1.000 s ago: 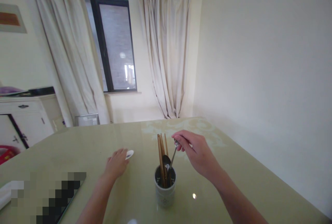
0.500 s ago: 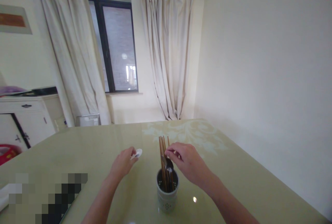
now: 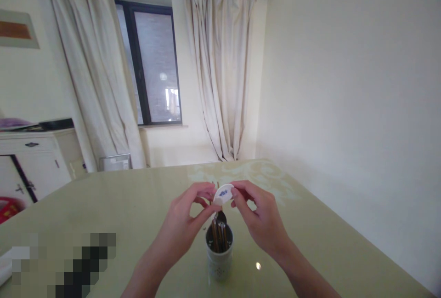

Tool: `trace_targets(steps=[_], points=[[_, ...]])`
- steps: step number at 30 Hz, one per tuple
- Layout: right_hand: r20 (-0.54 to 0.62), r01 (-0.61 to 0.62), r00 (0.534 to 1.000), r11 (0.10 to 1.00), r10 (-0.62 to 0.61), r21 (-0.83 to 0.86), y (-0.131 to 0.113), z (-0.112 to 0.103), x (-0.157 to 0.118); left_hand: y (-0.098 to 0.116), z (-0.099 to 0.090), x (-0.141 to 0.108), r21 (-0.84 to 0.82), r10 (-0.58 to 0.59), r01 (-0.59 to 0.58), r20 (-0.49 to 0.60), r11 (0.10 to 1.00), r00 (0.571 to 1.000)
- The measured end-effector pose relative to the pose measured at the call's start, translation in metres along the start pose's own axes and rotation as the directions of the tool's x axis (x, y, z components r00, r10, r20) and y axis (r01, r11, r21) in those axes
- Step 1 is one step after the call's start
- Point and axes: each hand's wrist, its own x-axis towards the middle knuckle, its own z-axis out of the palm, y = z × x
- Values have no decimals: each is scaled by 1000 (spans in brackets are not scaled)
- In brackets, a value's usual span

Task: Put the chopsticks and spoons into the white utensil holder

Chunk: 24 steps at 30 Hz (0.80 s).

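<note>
From afar I count one round, pale patterned cup [image 3: 219, 263] holding slim brown chopsticks [image 3: 216, 239], too overlapped to number, and one dark rounded spoon [image 3: 221, 218]. Above the cup, left hand [image 3: 182, 215] and right hand [image 3: 263, 210], fingers curled, pinch one smooth white blue-marked piece [image 3: 224, 193]. Beyond: two creased curtains [image 3: 229, 59].

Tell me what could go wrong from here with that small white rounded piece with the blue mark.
Pinched by the left hand and the right hand, the small white rounded piece might slip and strike the glossy pale-green table or the pale patterned cylindrical cup.

Thin brown wooden chopsticks stand in the cup, their tops showing between the hands in this view, so a sideways move might catch one and perhaps tip the cup.
</note>
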Motion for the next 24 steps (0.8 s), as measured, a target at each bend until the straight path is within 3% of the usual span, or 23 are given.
trace_targets(steps=[5, 9, 12, 15, 18, 21, 24], points=[[-23, 103, 994, 975, -110, -195, 8, -2, 0, 4, -7, 1, 80, 21, -14, -79, 997, 997], [145, 190, 979, 897, -143, -398, 19, 7, -6, -5, 4, -13, 91, -10, 26, -180, 996, 984], [282, 233, 955, 819, -91, -525, 23, 19, -13, -29, 25, -44, 48, -14, 26, -225, 998, 974], [380, 244, 925, 759, 6, -604, 24, 32, -20, -65, 50, -84, 50, -74, 82, -142, 995, 987], [398, 205, 912, 729, 100, -653, 26, 42, -25, -104, 72, -115, 4, -132, 132, -79, 991, 988], [386, 148, 908, 741, 160, -655, 32, 46, -32, -129, 89, -129, -83, -197, 197, 7, 977, 980], [315, 73, 939, 810, 141, -581, 42, 41, -45, -137, 98, -132, -201, -268, 281, 91, 938, 959]])
